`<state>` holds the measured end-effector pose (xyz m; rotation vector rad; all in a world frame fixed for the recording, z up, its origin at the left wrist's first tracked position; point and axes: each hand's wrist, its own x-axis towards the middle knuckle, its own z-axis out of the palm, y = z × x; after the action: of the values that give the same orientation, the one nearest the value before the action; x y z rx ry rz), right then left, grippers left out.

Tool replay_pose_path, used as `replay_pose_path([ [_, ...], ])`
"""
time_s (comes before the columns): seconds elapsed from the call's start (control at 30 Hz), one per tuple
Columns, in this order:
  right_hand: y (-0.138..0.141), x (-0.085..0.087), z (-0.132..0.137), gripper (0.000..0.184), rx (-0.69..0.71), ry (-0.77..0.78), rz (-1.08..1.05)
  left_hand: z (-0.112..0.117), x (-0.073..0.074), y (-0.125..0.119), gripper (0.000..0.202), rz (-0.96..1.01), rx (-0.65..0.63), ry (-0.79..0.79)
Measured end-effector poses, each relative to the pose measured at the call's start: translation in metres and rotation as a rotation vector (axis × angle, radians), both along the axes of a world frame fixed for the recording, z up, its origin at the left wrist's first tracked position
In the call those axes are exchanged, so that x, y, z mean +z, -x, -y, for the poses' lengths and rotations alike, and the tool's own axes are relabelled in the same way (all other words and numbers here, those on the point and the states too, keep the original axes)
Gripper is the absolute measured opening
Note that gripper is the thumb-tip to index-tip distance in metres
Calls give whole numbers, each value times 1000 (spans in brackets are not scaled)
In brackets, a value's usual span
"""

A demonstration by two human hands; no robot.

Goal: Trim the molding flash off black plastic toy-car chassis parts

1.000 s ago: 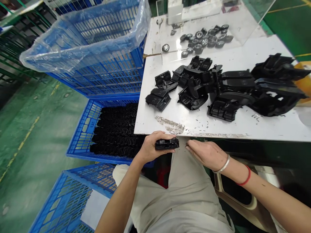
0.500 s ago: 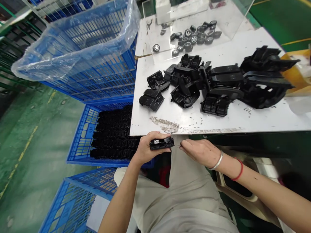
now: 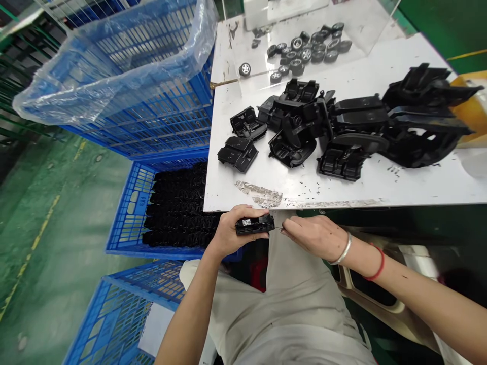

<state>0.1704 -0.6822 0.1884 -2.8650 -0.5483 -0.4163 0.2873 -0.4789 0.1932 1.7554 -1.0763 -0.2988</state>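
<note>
My left hand is closed around a black plastic toy car part, fingers above and thumb below, just off the table's front edge. A small pale patch shows on the part's side. To its right, my right hand pinches something thin and pointed; it reaches the part's right end, and most of it is hidden by the fingers. More black moulded car interior parts, some with seats, lie piled on the white table.
Several toy wheels lie at the back near a clear plastic sheet. Black parts fill a blue crate at the left, below a larger plastic-lined blue crate. Another blue crate stands lower left. Black scraps dot the table; a yellow bin is at right.
My right hand has moved slightly, and the thin piece now shows against the part's right end. My left hand keeps its hold. The view has shifted a little.
</note>
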Motion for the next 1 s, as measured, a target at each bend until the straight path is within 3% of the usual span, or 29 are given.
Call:
replay_pose_path([
  [0.53, -3, 4, 3, 25, 87, 55, -89, 2, -2, -3, 44, 35, -25, 59],
  [0.8, -4, -4, -7, 27, -26, 109, -67, 1, 3, -3, 42, -23, -13, -13],
  [0.9, -3, -6, -11, 27, -66, -57, -93, 0, 4, -1, 42, -97, 17, -1],
  [1.0, 1, -1, -15, 29, -186, -458, -204, -1, 4, 2, 42, -131, 57, 55],
])
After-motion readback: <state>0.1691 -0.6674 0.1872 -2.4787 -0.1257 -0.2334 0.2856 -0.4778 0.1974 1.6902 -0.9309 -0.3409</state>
